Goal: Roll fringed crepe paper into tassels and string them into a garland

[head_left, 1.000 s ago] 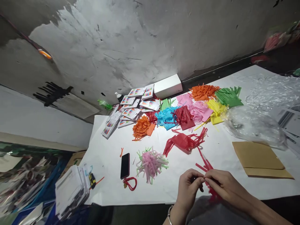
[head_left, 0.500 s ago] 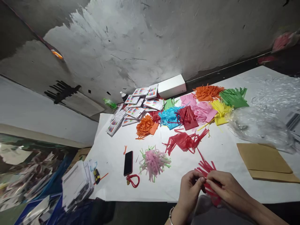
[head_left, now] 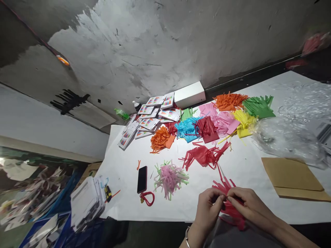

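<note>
Both hands meet at the table's front edge around a red tissue-paper tassel (head_left: 234, 210), its cut strips fanning out above and below the fingers. My left hand (head_left: 210, 205) pinches its middle between thumb and forefinger. Close against it, my right hand (head_left: 244, 203) is also closed in a pinch on the tassel. The exact spot between the fingertips is too small to make out. Just beyond lies a loose bundle of red fringed paper (head_left: 203, 155). To the left sits a fluffy pink and green tassel bunch (head_left: 170, 177).
Fringed paper in blue (head_left: 188, 130), orange (head_left: 161, 139), yellow (head_left: 244, 123) and other colours lies along the back, beside printed packets (head_left: 148, 123) and a white box (head_left: 190, 94). A phone (head_left: 142, 179) is left; a brown envelope (head_left: 292, 175) and clear plastic bags (head_left: 287, 137) are right.
The red tassel's strips have shifted slightly between the hands, with the lower ones spreading a little. Both hands stay pinched together in nearly the same place.
</note>
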A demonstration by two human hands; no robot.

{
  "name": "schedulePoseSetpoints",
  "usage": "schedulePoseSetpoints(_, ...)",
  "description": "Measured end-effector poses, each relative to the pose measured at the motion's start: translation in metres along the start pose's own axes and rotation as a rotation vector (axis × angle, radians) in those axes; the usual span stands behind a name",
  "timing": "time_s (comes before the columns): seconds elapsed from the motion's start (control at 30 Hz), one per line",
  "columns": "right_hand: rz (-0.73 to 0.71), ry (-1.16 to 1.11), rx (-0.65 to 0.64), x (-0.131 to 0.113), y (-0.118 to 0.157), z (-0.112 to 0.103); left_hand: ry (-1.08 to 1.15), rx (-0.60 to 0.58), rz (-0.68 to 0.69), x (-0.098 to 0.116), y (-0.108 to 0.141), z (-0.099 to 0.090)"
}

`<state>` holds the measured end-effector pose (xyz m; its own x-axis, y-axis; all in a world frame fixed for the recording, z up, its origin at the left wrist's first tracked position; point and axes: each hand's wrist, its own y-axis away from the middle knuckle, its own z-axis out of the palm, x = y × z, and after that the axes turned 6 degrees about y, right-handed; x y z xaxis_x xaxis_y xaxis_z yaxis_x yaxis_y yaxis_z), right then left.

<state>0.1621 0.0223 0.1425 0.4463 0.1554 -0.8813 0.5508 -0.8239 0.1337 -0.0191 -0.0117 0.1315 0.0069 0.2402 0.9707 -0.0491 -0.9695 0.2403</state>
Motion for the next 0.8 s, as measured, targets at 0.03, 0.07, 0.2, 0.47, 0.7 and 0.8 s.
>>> schedulePoseSetpoints(0.03,-0.007,0.001,-0.019,0.000,-0.001,-0.001,-0.097,0.011,0.055,-0.001,0.001,0.000)
schedulePoseSetpoints(0.07,-0.019,0.000,-0.039,0.000,-0.002,-0.002,-0.185,0.016,0.105,-0.003,0.001,-0.001)
schedulePoseSetpoints(0.2,-0.093,0.062,-0.097,0.005,-0.009,0.000,-0.419,0.012,0.237,-0.011,0.003,0.000)
schedulePoseSetpoints(0.47,-0.202,0.292,-0.024,0.022,-0.014,0.011,-0.448,0.155,0.248,-0.023,0.007,-0.008)
schedulePoseSetpoints(0.7,-0.164,0.138,-0.064,0.034,-0.031,0.025,-0.014,0.157,0.054,-0.033,0.001,-0.015)
schedulePoseSetpoints(0.8,-0.194,0.254,0.093,0.061,-0.059,0.034,-0.128,0.344,0.047,-0.031,-0.004,-0.059)
